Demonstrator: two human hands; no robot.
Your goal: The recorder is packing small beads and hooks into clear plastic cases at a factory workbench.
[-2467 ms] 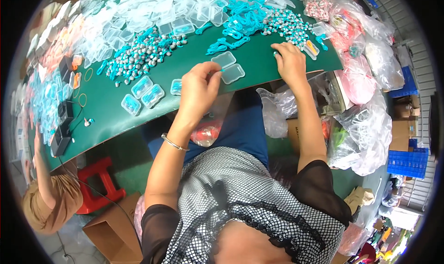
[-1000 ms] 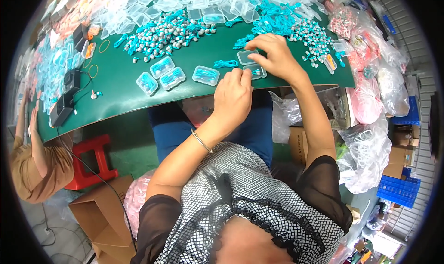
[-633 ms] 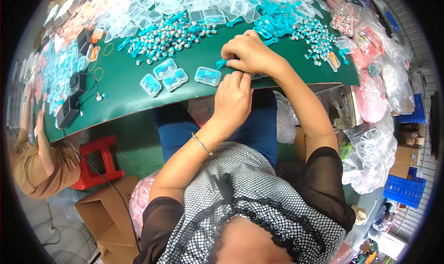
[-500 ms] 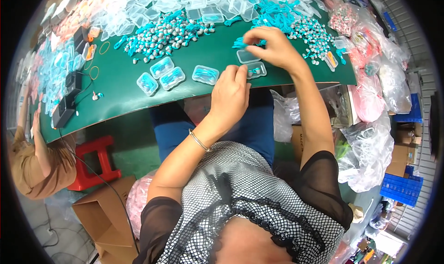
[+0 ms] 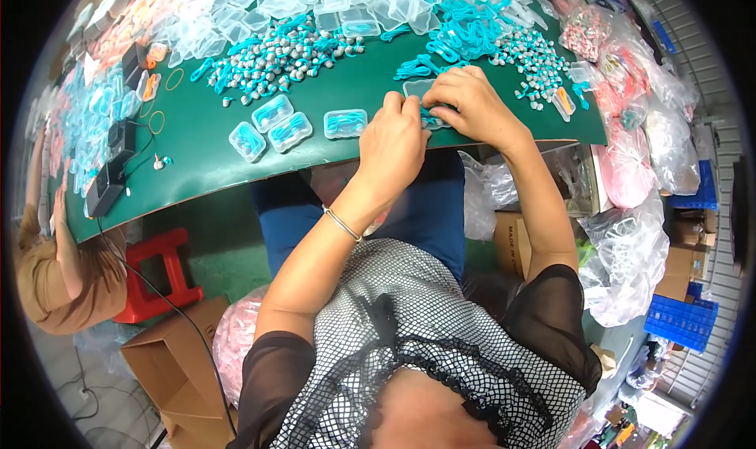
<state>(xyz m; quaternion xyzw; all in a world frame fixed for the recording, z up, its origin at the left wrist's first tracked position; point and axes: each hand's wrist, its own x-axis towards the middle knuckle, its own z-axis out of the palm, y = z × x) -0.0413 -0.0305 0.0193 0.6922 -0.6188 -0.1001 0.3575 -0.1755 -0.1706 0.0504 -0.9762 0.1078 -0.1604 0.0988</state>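
An open clear plastic case (image 5: 417, 88) lies at the table's front edge, its lid tipped back on the far side. My left hand (image 5: 392, 140) is closed on the case's left side, its fingers bent over the rim. From the right, my right hand (image 5: 475, 107) reaches in with thumb and fingers pinched at a teal cord (image 5: 430, 118) inside. Both hands hide most of the case, and the right fingertips barely show. Just left of my left hand lies a closed case (image 5: 345, 124) with teal cord in it.
Several filled cases (image 5: 290, 131) lie further left. Behind them spreads a heap of grey-and-teal knobs (image 5: 287, 55). Teal cord bundles (image 5: 465, 36) and more knobs (image 5: 535, 63) lie at the back right, beyond them clear cases (image 5: 370, 0). A co-worker's arm (image 5: 67, 244) is at far left.
My right hand has come down from above the case, its fingers now down in it. My left hand stays at the case's side. The closed case beside it has shifted slightly left.
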